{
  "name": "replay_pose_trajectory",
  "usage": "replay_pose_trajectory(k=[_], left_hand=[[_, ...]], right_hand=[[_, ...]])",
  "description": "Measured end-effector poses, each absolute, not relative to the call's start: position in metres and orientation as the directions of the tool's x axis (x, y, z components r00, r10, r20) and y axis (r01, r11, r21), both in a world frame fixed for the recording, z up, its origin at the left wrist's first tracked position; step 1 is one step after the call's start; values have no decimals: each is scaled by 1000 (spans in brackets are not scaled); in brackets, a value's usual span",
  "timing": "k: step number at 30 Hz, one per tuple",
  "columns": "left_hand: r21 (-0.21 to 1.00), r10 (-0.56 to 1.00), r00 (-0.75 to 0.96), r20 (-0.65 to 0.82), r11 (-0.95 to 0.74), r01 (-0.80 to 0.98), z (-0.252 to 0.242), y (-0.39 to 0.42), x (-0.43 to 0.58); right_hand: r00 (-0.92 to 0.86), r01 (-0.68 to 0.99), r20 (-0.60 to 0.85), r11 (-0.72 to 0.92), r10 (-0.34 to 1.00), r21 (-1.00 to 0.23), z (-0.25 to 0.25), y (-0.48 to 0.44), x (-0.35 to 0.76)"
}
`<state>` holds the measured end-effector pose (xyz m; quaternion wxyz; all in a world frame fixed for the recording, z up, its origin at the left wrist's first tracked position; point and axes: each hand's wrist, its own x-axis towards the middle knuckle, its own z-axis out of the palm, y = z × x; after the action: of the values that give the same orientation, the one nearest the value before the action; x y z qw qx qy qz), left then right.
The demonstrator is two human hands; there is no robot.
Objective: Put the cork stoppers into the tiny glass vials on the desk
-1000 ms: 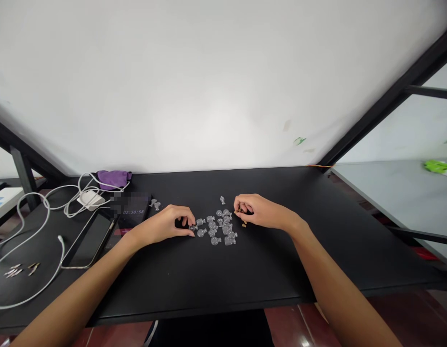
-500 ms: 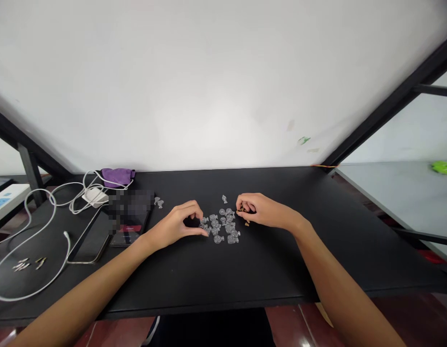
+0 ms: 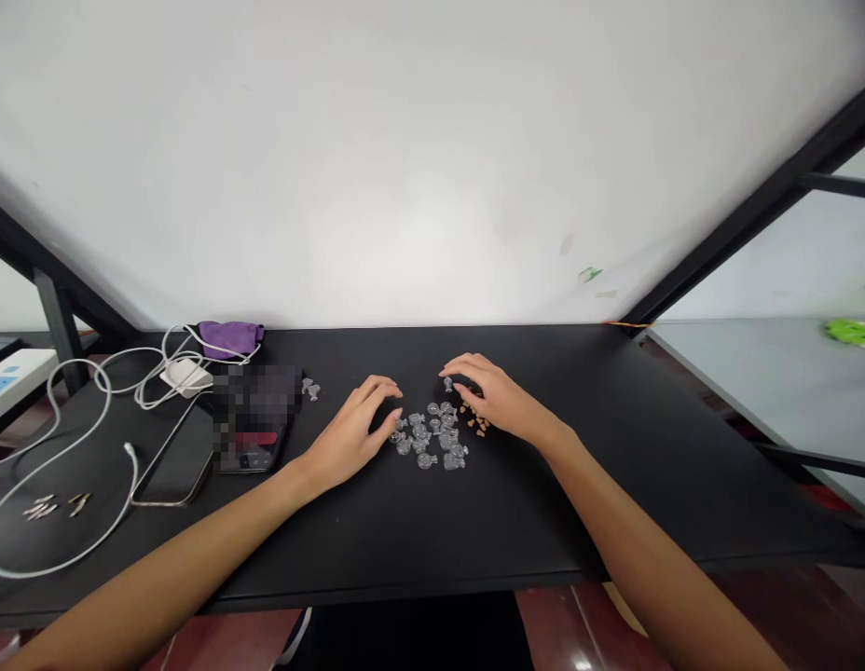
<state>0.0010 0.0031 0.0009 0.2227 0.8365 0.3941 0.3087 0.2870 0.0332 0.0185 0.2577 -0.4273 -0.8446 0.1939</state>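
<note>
A heap of several tiny clear glass bottles [image 3: 429, 433] lies on the black table [image 3: 474, 522]. My left hand [image 3: 352, 424] rests at the heap's left side, fingers loosely apart and tips close to the nearest bottles, holding nothing. My right hand [image 3: 492, 396] lies flat behind the heap's right side with its fingers spread. Its tips are beside a single bottle [image 3: 447, 383] that stands apart. A few small brown corks [image 3: 476, 421] lie loose just in front of that hand.
Left of my hands are a phone with a blurred screen [image 3: 254, 419], a dark phone [image 3: 173, 461], two stray bottles [image 3: 310, 389], a white charger [image 3: 185, 376] with looping cable [image 3: 89, 550], a purple cloth [image 3: 226, 335] and small metal bits [image 3: 51, 508]. A grey table [image 3: 775, 373] stands right.
My right hand uncurled and moved back towards the lone bottle, and brown corks now lie on the table where it was. My left hand's pinch opened and it slid right against the heap.
</note>
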Motion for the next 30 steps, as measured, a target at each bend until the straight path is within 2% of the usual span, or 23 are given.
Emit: replay_pose_trajectory(k=[5, 9, 13, 17, 25, 30], left_hand=[[613, 792, 491, 363, -600, 515, 0, 3, 1], [623, 790, 491, 367, -601, 501, -1, 4, 1], [640, 791, 471, 390, -601, 479, -1, 6, 1], [674, 807, 419, 415, -582, 454, -2, 9, 0], [715, 826, 371, 424, -557, 423, -4, 10, 0], [720, 829, 374, 415, -551, 422, -4, 11, 0]], right_hand=[[-592, 590, 225, 606, 774, -534, 13, 42, 285], [-592, 580, 238, 612, 770, -537, 13, 48, 279], [-577, 584, 260, 614, 774, -532, 25, 45, 264], [-612, 513, 265, 629, 745, -585, 45, 31, 243], [-738, 429, 172, 650, 653, -628, 53, -6, 218], [-781, 452, 122, 689, 612, -566, 43, -21, 219]])
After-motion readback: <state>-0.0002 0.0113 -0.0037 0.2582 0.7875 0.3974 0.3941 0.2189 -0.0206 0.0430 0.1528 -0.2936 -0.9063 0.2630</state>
